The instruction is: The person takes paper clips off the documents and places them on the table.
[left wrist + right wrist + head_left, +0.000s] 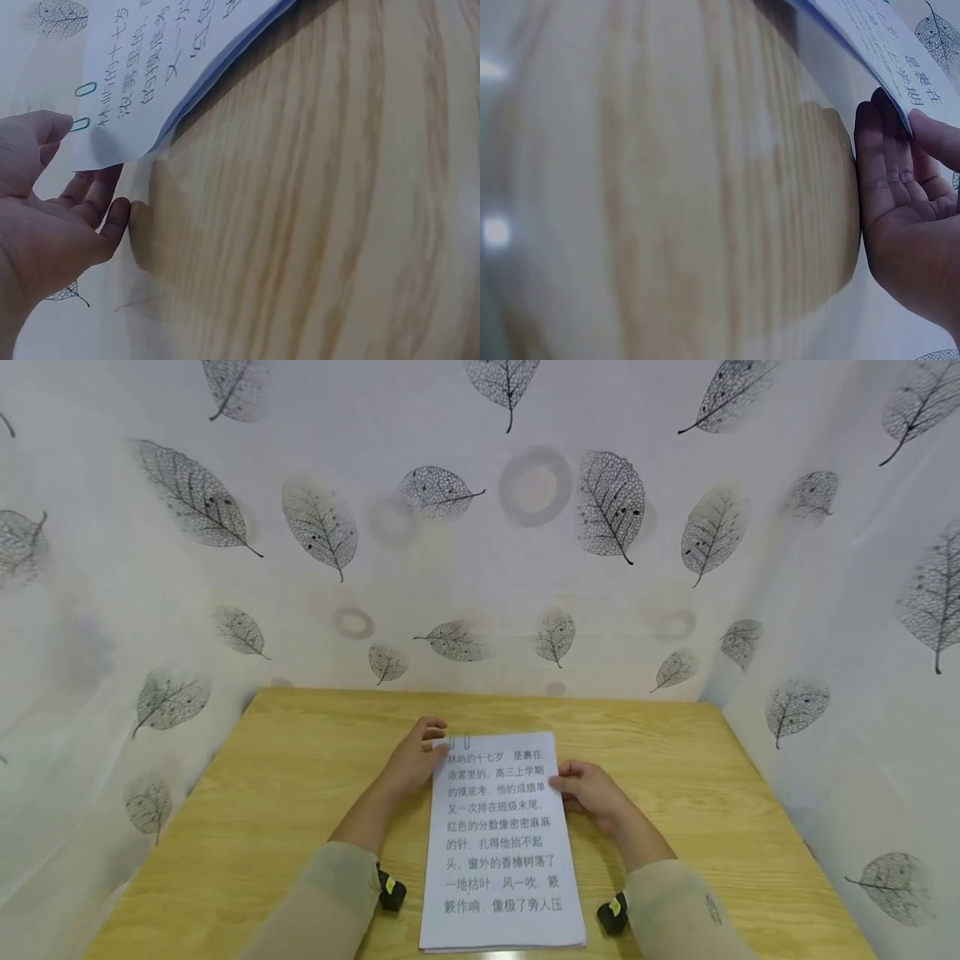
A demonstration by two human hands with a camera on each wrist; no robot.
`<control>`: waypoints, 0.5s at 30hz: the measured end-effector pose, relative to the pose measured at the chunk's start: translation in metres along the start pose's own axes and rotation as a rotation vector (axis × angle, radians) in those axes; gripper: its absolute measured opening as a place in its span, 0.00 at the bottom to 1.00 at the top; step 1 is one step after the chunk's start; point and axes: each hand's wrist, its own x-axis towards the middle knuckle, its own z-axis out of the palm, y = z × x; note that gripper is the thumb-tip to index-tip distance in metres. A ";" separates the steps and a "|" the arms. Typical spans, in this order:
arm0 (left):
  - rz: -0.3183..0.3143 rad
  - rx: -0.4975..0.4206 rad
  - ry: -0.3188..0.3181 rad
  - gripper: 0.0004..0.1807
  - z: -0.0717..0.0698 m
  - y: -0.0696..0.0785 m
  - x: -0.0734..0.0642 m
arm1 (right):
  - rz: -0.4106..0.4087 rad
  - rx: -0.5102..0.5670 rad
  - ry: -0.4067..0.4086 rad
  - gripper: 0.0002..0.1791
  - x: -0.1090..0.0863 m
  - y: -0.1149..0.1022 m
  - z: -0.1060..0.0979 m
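Observation:
A stack of white paper sheets (498, 839) printed with large Chinese characters lies upright before me on the table. Two green paper clips (81, 124) sit side by side on its top edge, near the left corner. My left hand (414, 762) holds that corner, thumb beside the outer clip and fingers beneath the paper. On the opposite side, my right hand (592, 792) pinches the right edge near the top; its thumb lies on the printed face and its fingers (885, 150) reach underneath. The paper edge appears lifted off the wood in both wrist views.
The wood-grain table (285, 802) extends to both sides of the paper. A pale curtain (480, 568) printed with skeleton leaves surrounds its back and sides. A black device (392, 892) is worn at the left wrist, another black device (612, 914) at the right.

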 end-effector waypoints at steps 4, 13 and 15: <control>-0.015 0.022 0.011 0.25 0.006 -0.001 0.002 | -0.005 0.003 -0.013 0.05 0.001 0.005 0.000; 0.004 -0.007 0.046 0.22 0.013 -0.002 0.003 | 0.011 0.004 0.007 0.04 0.001 0.005 -0.001; 0.008 -0.012 0.050 0.22 0.014 -0.004 0.004 | 0.008 0.004 0.003 0.04 0.002 0.005 -0.001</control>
